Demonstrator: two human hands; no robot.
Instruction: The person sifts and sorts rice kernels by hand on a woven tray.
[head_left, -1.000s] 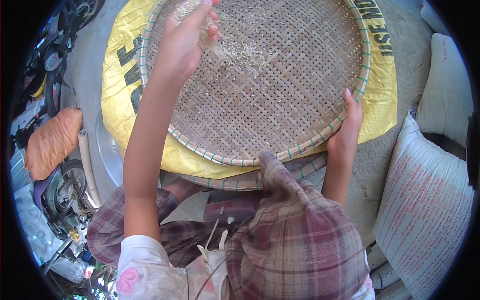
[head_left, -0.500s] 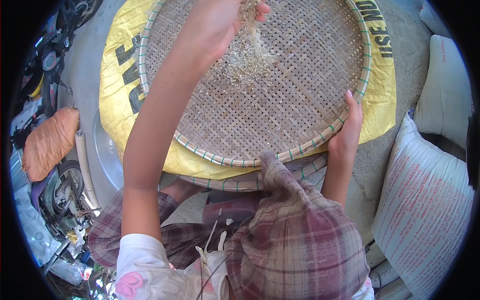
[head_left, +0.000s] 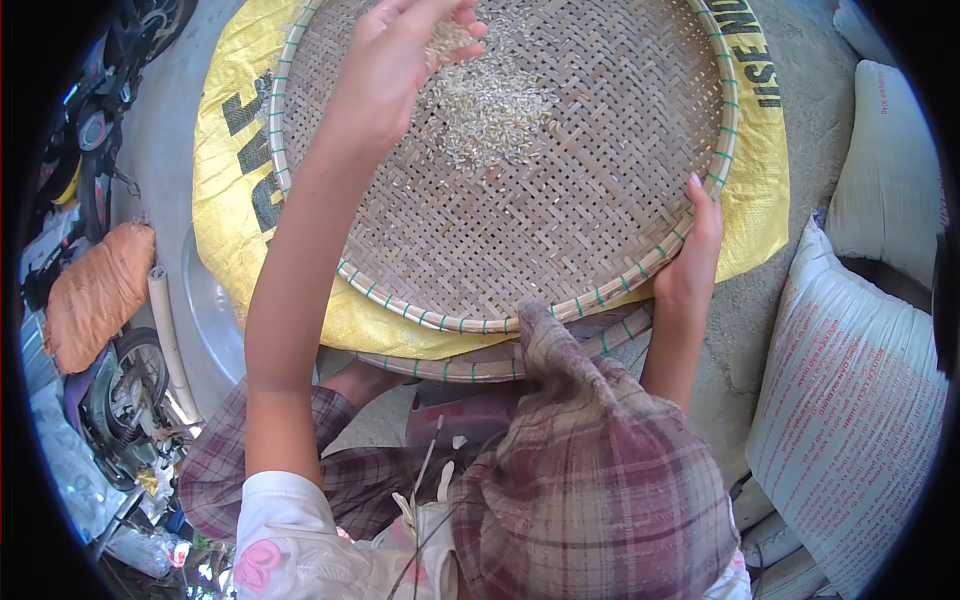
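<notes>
My left hand (head_left: 405,55) is cupped over the upper left of a round woven bamboo winnowing tray (head_left: 610,200), with pale rice grains (head_left: 450,38) showing between its curled fingers. Below and beside that hand, a loose heap of grains (head_left: 495,115) lies on the weave, and single grains are scattered around it. On the right side, my right hand (head_left: 692,255) grips the tray's rim, its thumb on the upper edge and its other fingers mostly hidden beneath.
Under the tray lies a yellow printed sack (head_left: 225,210), with another woven rim (head_left: 450,368) below it. A metal basin (head_left: 215,310) is at left, near an orange sack (head_left: 100,295) and motorbikes. Full white sacks (head_left: 850,420) stand at right. A plaid hat (head_left: 610,480) fills the lower middle.
My left hand has moved left and slightly down, and the stream of grains falling from it has thinned out. The heap on the tray looks wider. My right hand keeps its hold on the rim.
</notes>
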